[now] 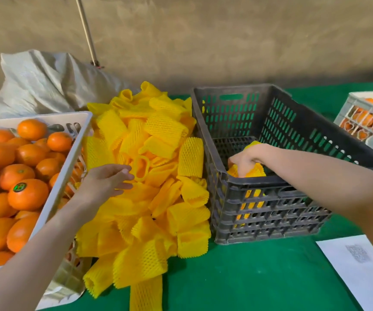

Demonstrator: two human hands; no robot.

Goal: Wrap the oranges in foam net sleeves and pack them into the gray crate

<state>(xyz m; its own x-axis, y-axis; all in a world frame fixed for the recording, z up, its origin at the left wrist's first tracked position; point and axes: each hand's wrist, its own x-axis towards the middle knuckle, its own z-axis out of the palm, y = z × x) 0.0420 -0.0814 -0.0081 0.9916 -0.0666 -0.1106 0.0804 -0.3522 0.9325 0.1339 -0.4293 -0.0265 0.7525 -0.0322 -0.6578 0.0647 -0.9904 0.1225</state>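
Observation:
A white crate (pixel 69 158) at the left is full of loose oranges (pixel 27 194). A heap of yellow foam net sleeves (pixel 158 176) lies in the middle on the green table. The gray crate (pixel 270 198) stands to the right. My right hand (pixel 248 157) reaches down inside the gray crate and grips a wrapped orange (pixel 251 171) near the front left corner. My left hand (pixel 107 180) hovers over the left edge of the sleeve heap with relaxed, outstretched fingers and holds nothing.
A gray woven sack (pixel 46 81) lies behind the white crate. A second white crate (pixel 369 120) with oranges stands at the far right. A white sheet of paper (pixel 355 265) lies on the green table (pixel 248 277) at the front right. A pole (pixel 86 30) leans at the back.

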